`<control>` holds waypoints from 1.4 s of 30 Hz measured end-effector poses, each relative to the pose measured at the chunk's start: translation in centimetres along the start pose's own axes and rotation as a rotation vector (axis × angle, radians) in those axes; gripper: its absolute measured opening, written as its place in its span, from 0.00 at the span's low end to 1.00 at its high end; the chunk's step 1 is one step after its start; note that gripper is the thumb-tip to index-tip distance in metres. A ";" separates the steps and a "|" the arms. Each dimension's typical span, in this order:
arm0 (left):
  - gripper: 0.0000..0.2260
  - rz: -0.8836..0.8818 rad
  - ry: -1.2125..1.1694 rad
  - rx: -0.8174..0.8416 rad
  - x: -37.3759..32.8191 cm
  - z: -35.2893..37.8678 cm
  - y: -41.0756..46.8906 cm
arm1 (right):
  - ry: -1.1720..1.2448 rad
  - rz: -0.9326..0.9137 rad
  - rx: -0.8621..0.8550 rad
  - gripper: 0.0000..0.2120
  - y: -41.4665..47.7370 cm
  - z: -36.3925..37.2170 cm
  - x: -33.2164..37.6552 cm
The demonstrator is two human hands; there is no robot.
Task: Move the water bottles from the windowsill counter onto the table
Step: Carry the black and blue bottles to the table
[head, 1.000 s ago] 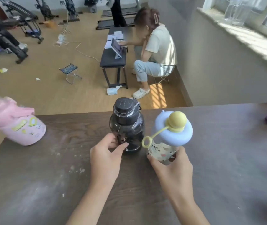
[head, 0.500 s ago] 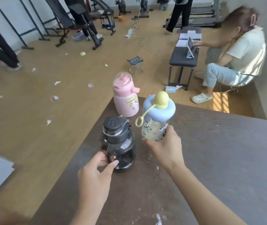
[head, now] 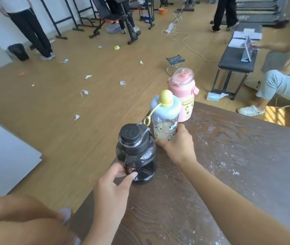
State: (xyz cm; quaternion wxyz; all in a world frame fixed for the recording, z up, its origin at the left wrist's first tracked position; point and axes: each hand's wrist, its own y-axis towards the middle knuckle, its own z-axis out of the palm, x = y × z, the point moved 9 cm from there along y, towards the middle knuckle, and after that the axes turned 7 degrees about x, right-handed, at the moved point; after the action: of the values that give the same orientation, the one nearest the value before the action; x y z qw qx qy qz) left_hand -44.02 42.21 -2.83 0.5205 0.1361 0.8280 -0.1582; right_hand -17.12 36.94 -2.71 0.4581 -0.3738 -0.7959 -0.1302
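Three bottles stand in a row along the left edge of the dark wooden table [head: 229, 165]. Nearest is a smoky black bottle [head: 137, 152] with a black cap; my left hand [head: 113, 188] pinches its strap at the lower front. Behind it stands a patterned clear bottle [head: 165, 121] with a pale blue lid and a yellow knob, and my right hand [head: 177, 147] wraps its lower body. Farthest is a pink bottle [head: 183, 92] with a clear flip cap, untouched. The windowsill counter is out of view.
The table edge drops to a wood floor strewn with paper scraps. A folding stool [head: 175, 63] and a black bench [head: 236, 62] stand beyond the table. A seated person [head: 282, 80] is at the right. Exercise frames and standing people fill the far room. My knees [head: 26, 218] show lower left.
The view swung left and away from the windowsill. Both hands carried the black and blue-lidded bottles toward the table's left corner, next to the pink bottle.
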 end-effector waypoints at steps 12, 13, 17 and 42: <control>0.10 0.039 0.075 -0.009 -0.8 0.3 -2.3 | -0.027 -0.033 0.002 0.34 0.6 0.3 -0.2; 0.11 0.042 0.082 -0.013 -0.9 0.3 -2.4 | -0.024 -0.034 0.003 0.34 0.6 0.4 -0.3; 0.07 0.033 0.062 -0.022 -0.6 0.5 -2.6 | -0.013 -0.028 0.029 0.33 0.8 0.5 -0.5; 0.14 0.237 0.052 0.549 -12.7 29.3 -14.4 | 0.081 0.228 -0.391 0.28 -19.3 -26.0 -19.0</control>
State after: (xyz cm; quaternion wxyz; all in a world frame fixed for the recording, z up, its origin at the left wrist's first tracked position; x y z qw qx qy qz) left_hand -20.27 16.47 -1.58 0.4579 0.3712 0.7456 -0.3108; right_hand -8.78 0.36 -1.61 0.4205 -0.5372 -0.6892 -0.2442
